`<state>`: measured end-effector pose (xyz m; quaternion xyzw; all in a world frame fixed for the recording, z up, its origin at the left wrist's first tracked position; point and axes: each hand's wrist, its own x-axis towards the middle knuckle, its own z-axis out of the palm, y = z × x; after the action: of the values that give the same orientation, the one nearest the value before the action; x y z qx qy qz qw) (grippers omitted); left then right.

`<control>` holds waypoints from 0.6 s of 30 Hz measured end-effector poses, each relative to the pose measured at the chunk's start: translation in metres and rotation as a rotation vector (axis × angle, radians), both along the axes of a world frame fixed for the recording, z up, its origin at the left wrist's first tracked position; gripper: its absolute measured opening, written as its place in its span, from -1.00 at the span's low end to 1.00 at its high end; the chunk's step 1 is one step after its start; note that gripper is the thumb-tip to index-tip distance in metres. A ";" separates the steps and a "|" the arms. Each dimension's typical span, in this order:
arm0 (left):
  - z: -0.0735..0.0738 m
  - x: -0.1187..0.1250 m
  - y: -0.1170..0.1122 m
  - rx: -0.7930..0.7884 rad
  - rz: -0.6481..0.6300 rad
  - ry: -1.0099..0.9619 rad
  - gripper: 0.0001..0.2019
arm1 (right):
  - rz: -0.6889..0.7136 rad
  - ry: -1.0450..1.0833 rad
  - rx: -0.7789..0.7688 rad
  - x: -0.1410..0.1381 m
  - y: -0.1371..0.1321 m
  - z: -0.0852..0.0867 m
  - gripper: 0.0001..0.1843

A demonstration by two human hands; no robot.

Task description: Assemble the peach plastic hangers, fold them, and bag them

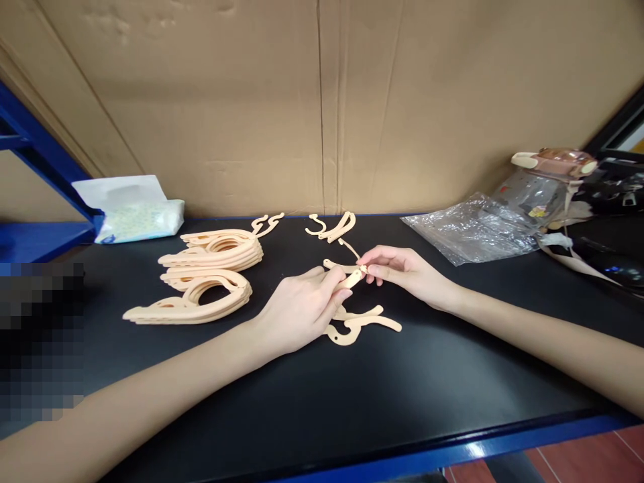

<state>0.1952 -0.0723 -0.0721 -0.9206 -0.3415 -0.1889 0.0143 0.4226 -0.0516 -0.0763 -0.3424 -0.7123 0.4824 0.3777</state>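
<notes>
My left hand [306, 305] is closed around a beige plastic folding hanger piece [353, 278], near the middle of the table. At that piece's far end, the fingertips of my right hand [407, 274] are pinched together; exactly what lies between them is partly hidden. Below my left hand lie loose curved hanger arms [386, 323] and a rounded hook part [345, 337]. Behind both hands are another hanger arm [335, 265], a hook [316, 225] and a looped piece [342, 227]. Two stacks of folded hangers, a rear one [216, 251] and a front one [191, 310], lie left of my hands.
A soft white-and-green packet [143, 218] stands at the back left. Crumpled clear plastic bag [477, 228] and a clear bottle with a brown lid [558, 164] are at the right, beside a black bag [604, 241]. Cardboard [226, 100] walls the back of the black table [402, 409].
</notes>
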 end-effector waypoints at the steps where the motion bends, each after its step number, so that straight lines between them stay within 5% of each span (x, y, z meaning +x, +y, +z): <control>1: 0.000 0.000 0.000 -0.011 -0.003 -0.001 -0.85 | 0.010 0.003 -0.003 0.000 0.000 0.000 -0.83; 18: 0.003 0.002 0.004 -0.170 -0.063 -0.076 -0.87 | 0.041 -0.040 -0.065 0.002 0.000 -0.003 -0.77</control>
<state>0.1969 -0.0687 -0.0691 -0.9209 -0.3274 -0.1945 -0.0829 0.4249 -0.0518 -0.0791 -0.3492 -0.7106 0.5061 0.3420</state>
